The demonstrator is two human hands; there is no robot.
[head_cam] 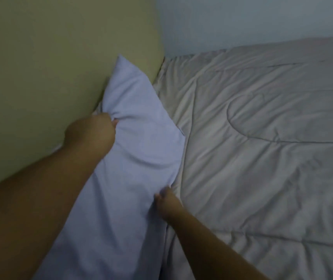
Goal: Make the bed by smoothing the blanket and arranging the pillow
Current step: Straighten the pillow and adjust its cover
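Pillow [133,158], pale lilac-white case, lies along the left edge of the bed, long side running from the near edge toward the far left corner. Its left side leans on the olive wall [40,67] and its far corner pokes up against that wall. Its right side overlaps the blanket's [262,158] left edge

Left hand [92,132] sits at the pillow's left side, next to the olive wall, about halfway along. Fingers [114,123] curled tight into the fabric, bunching it, with creases fanning out from the grip. Only one fingertip shows, the rest are buried in cloth, so spread or together: cannot tell

Right hand [168,205] is at the pillow's right edge, nearer the camera, right where pillow meets blanket. Fingers [159,197] bent and close together, pinching a fold of the pillowcase; thumb not clear. Both forearms bare, reaching in from the near edge

Blanket is grey-beige, quilted with curved stitch lines, spread over the rest of the bed out to the right edge and back to the pale blue wall [242,21]. Mostly flat, with shallow wrinkles across the middle and near the pillow. Picture is dim and a bit blurred
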